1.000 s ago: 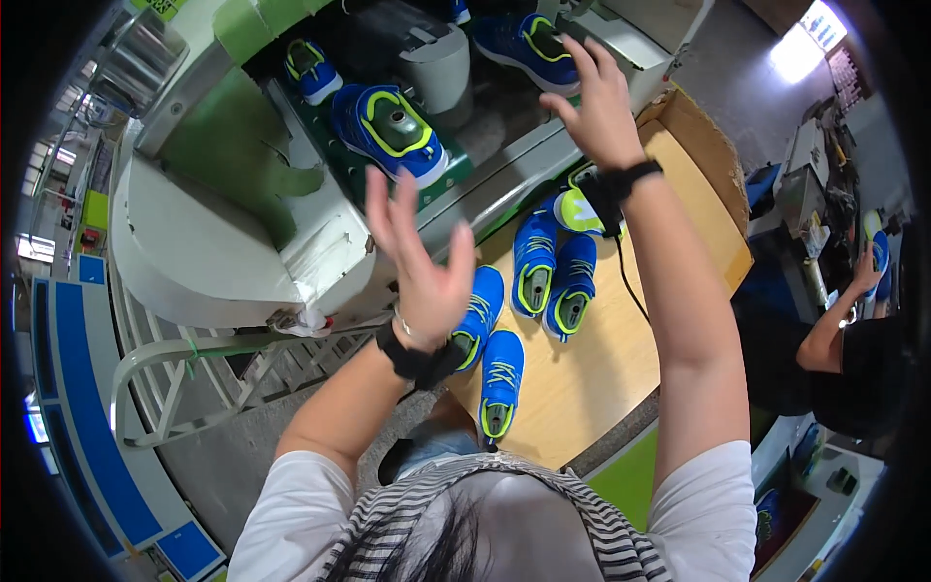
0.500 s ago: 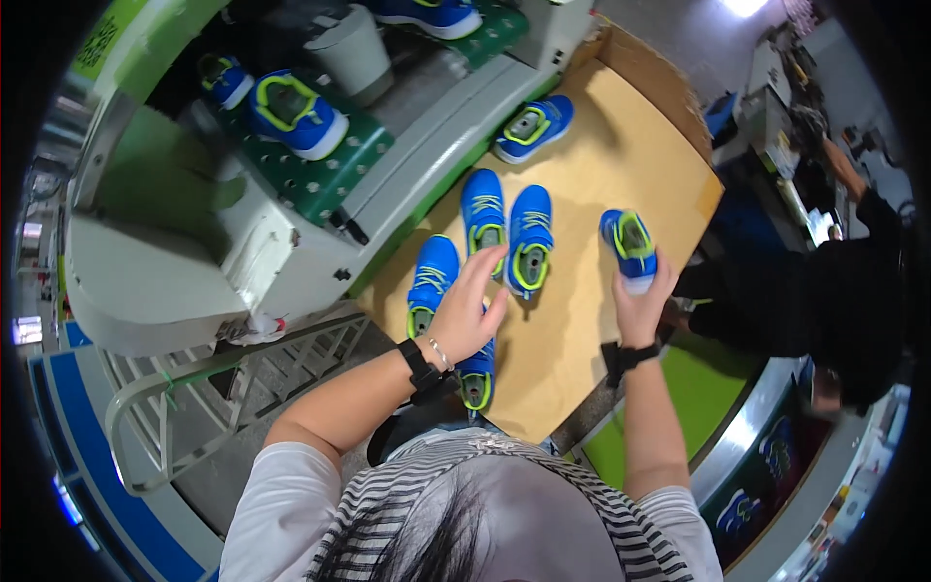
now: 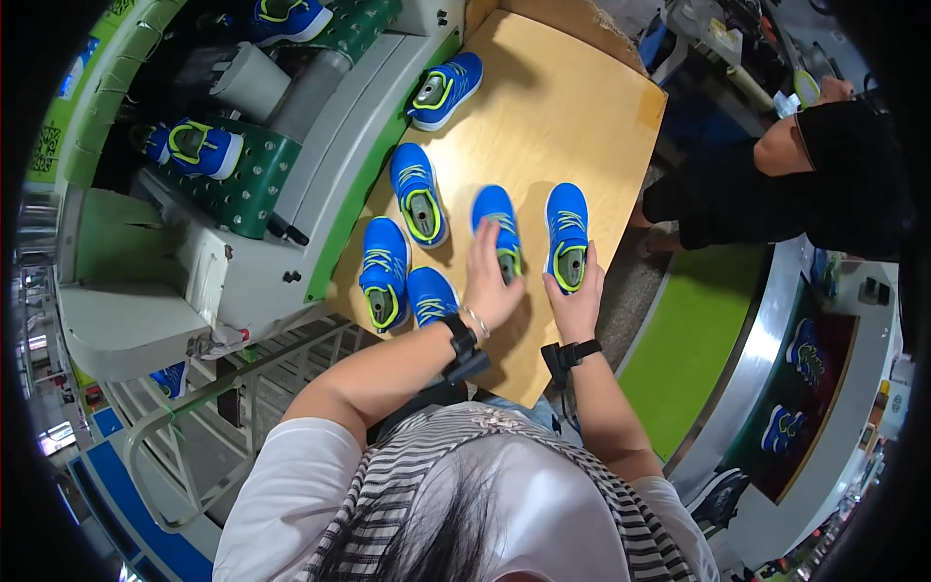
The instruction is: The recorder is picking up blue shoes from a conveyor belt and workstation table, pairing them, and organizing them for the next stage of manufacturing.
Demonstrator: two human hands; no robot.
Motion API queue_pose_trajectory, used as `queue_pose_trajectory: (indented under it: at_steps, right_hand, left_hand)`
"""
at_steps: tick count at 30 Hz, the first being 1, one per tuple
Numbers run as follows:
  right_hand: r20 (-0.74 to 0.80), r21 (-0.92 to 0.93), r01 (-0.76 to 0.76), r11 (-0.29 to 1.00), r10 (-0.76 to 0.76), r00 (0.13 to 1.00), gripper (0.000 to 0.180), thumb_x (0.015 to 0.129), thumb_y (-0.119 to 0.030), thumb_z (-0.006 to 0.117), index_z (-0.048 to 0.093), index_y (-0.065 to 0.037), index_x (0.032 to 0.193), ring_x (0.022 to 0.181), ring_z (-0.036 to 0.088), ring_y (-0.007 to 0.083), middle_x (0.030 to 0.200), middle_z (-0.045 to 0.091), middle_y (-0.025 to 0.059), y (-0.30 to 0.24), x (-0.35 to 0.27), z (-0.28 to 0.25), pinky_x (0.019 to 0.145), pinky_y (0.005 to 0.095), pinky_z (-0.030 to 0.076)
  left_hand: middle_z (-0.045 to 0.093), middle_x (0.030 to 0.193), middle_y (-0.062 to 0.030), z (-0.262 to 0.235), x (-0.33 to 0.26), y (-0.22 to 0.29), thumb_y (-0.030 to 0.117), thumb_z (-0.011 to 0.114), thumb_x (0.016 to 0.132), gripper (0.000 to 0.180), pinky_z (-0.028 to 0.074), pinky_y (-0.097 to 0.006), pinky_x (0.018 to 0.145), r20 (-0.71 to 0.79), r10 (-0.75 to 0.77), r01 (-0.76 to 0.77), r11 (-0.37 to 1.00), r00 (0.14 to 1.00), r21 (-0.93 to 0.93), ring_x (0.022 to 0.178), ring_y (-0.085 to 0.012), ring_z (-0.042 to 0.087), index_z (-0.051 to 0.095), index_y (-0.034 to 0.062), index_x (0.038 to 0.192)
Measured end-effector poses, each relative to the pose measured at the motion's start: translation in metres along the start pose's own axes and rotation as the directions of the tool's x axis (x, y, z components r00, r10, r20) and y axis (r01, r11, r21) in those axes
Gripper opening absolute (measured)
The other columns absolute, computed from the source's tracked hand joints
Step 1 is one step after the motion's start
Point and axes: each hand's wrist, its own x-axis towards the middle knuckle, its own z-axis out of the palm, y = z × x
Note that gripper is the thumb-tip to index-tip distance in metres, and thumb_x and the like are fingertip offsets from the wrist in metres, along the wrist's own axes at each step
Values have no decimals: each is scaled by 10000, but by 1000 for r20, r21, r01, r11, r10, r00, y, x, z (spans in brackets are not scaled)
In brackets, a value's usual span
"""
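On the wooden table (image 3: pixel 582 107), the left hand (image 3: pixel 488 283) rests fingers-spread over the heel of a blue shoe (image 3: pixel 497 225). Just beside it, the right hand (image 3: pixel 574 303) clasps the heel of another blue shoe (image 3: pixel 566 228).

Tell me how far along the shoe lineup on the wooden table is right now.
Done: three blue shoes already lie on the wooden table beside the machine, a fourth farther up. In hand: the left hand rests on one shoe, the right hand grips another. Left: a shoe sits on the green perforated conveyor plate.
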Motion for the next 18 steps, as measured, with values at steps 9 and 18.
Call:
queue_pose_trajectory:
  at_steps: [9,18]
  right_hand:
    - [64,229,12,973,-27,998,833,796,-84,765,294,-18,1480,1331,433,287,1435,423,214,-4,-19,18,1096,362,355]
    - [48,479,-31,877,9,999,682,850,-90,723,372,16,1425,1289,434,237,1393,453,154,-44,9,-17,1095,358,337]
  left_hand:
    - [515,1286,-138,-30,-8,17,-16,659,781,840,450,-344,987,269,-372,450,584,888,-676,1132,-233,552,228,108,1491]
    - [427,1339,-138,-240,23,94,-4,614,822,792,379,-339,1030,-565,-187,-185,823,804,-537,1179,-225,468,192,51,1489]
